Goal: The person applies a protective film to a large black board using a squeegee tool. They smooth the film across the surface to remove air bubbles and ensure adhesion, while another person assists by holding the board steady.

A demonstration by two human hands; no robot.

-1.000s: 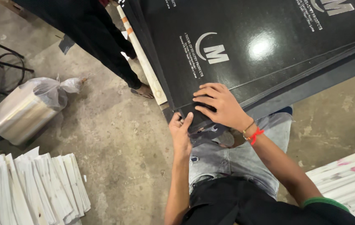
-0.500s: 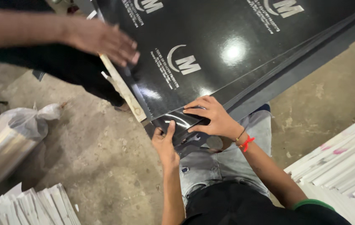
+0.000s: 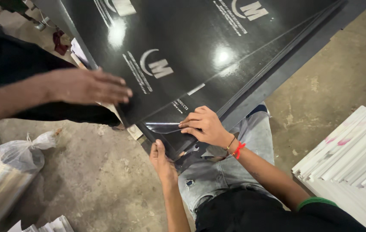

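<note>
Black sheet (image 3: 217, 64) — co-worker's hand (image 3: 90, 87) now pressing its edge.

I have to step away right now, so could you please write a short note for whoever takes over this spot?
Left hand: under the near corner of the stack of glossy black sheets, thumb on its edge.
Right hand: fingertips pressing on the lifted corner of the top film, pinching it.
Co-worker's hand: flat on the stack's left edge.
Nearby: tied plastic bag on the floor at left, white panels at right.
Done: the corner has started to lift.
Left: the rest of that layer lies flat.
</note>
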